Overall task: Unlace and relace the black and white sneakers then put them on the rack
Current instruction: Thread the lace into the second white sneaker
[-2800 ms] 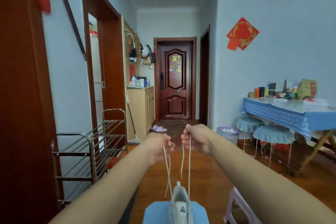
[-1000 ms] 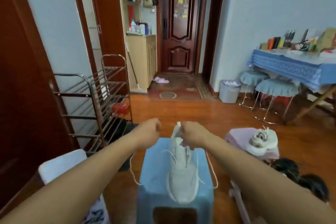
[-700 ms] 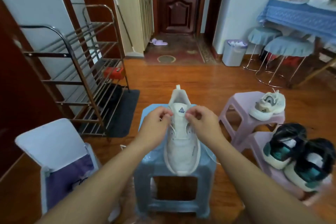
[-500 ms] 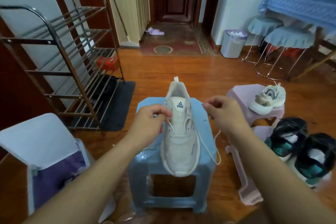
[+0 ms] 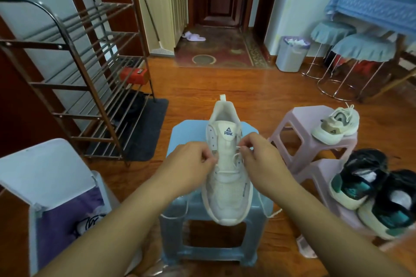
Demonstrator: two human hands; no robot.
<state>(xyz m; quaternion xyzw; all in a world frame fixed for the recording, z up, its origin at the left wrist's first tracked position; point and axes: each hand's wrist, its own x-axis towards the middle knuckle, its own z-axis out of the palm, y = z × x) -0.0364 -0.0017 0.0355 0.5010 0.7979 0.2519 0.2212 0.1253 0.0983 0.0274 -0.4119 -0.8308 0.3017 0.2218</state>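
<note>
Both hands pinch the lace at mid-eyelets of a white sneaker (image 5: 227, 177): left hand (image 5: 193, 164) w/ curled fingers on the shoe's left side, right hand (image 5: 258, 159) nipping the lace (image 5: 236, 156) on the right. Sneaker sits toe-toward-camera on a blue stool (image 5: 186, 135); loose lace ends hang off both sides. Black and white sneakers (image 5: 371, 189) sit on a pink stool at right, its mate shoe (image 5: 335, 126) on another. Metal rack (image 5: 90, 74) stands at left.

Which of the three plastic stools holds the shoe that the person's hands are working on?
The blue stool in the middle: it carries the white sneaker, whose lace both hands pinch. The two pink stools stand off to the right.
</note>
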